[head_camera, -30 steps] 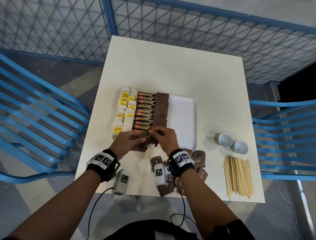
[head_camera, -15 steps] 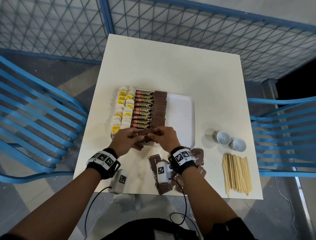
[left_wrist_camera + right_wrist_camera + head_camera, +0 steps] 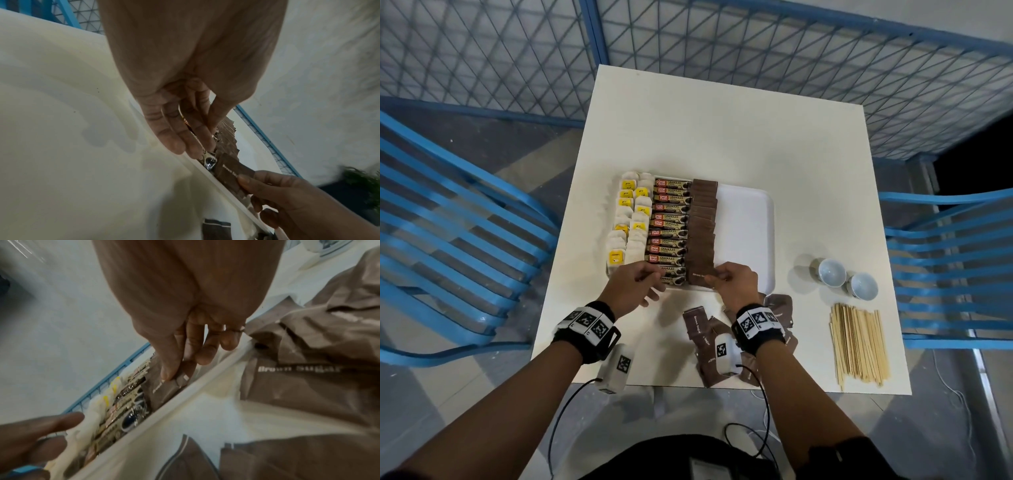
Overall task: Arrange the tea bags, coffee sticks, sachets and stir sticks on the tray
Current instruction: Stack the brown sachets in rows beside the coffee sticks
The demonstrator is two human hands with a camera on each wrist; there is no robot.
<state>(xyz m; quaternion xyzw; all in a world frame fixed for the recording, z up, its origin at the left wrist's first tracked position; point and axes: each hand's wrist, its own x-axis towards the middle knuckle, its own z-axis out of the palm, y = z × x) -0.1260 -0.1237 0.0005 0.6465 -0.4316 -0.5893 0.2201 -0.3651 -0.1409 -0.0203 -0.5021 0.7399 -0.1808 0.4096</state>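
On the white tray point(image 3: 746, 233), tea bags point(image 3: 628, 219) fill the left columns, coffee sticks point(image 3: 669, 219) the middle, and brown sugar sachets point(image 3: 702, 219) form an overlapping column beside them. My right hand point(image 3: 717, 277) pinches a brown sachet point(image 3: 698, 275) point(image 3: 164, 391) by its right end, at the near end of that column, thumb on top. My left hand point(image 3: 650, 277) point(image 3: 195, 151) has straight fingers touching the nearest coffee sticks by the tray's front rim. Loose sachets point(image 3: 697, 325) lie on the table under my right wrist. Wooden stir sticks point(image 3: 858, 346) lie in a pile at the right.
Two small white cups point(image 3: 832, 272) stand right of the tray, behind the stir sticks. The tray's right half is bare. Blue slatted chairs point(image 3: 448, 222) flank the table and a blue mesh fence point(image 3: 722, 51) runs behind it.
Both hands held the sachet together at the tray's front. The left hand has let go and shifted left onto the coffee sticks, while the right has brought the sachet to the column's near end.
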